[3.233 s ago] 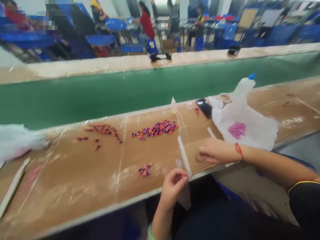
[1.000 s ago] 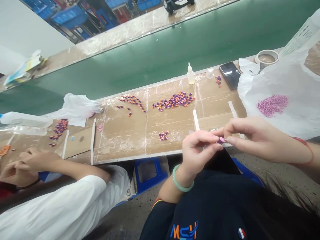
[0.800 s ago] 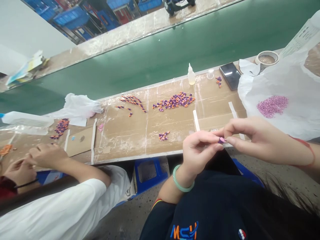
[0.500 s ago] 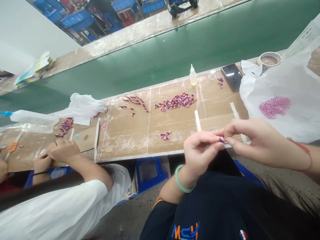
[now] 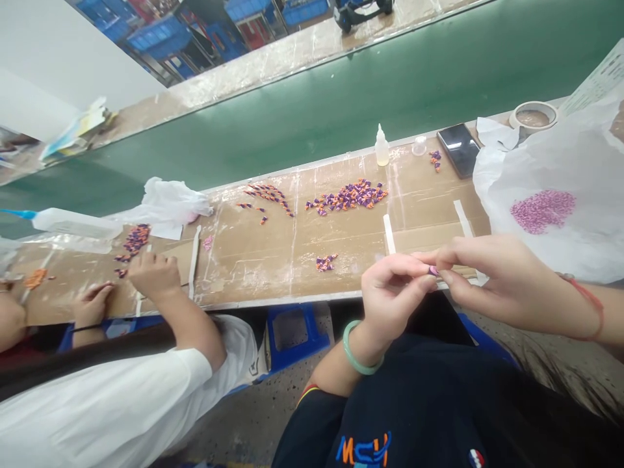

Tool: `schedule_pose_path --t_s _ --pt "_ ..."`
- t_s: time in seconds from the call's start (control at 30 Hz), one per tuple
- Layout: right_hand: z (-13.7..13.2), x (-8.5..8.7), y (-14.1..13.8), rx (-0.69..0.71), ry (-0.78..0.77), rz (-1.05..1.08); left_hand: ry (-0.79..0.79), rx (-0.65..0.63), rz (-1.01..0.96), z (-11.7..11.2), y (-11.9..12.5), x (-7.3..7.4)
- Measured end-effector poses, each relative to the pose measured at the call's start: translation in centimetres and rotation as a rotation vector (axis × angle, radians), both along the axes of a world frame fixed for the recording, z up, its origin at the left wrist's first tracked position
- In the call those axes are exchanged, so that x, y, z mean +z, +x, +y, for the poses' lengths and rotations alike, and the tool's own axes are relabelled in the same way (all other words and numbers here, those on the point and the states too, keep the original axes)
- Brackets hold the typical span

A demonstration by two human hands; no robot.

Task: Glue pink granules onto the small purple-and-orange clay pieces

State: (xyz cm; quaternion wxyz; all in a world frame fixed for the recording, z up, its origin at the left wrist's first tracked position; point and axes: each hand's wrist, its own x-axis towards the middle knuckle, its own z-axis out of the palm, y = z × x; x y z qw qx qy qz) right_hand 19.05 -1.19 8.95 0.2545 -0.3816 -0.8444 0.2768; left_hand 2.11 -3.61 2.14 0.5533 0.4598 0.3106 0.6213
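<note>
My left hand and my right hand meet just in front of the brown worktable's near edge. Both pinch one tiny purple piece between their fingertips. A jade bangle circles my left wrist and a red string my right. On the table ahead lie a small cluster of purple-and-orange pieces, a larger heap and a scattered row. A white plastic bag with a patch of pink-purple beads lies at the right.
A co-worker in a white sleeve sits at my left, hands on the table by another pile. A glue bottle, small clear cap, black phone and tape roll stand at the back. A green conveyor belt runs behind.
Since three seconds ago my hands came off the table and joined on the purple piece. In the last second they hold still; the co-worker's hands move rightward across the table.
</note>
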Motion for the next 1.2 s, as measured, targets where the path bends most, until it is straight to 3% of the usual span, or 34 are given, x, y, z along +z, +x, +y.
schedule_pose_path --t_s 0.1,0.27,0.6,0.93,1.2 --pt "0.27 -0.08 -0.01 0.036 0.034 0.071 0.024 -0.027 -0.018 0.2 -0.16 0.24" --pt "0.79 -0.15 0.41 0.052 -0.06 0.204 0.117 -0.044 -0.03 0.37 -0.39 0.74" --pt "0.9 -0.12 0.57 0.081 -0.058 0.112 0.094 -0.018 0.085 0.19 -0.46 0.36" --pt "0.94 -0.18 0.42 0.093 0.068 0.079 0.129 0.023 0.11 0.29 -0.55 0.45" --pt "0.68 -0.44 0.53 0.092 0.104 0.054 0.112 -0.036 0.041 0.48 -0.58 0.62"
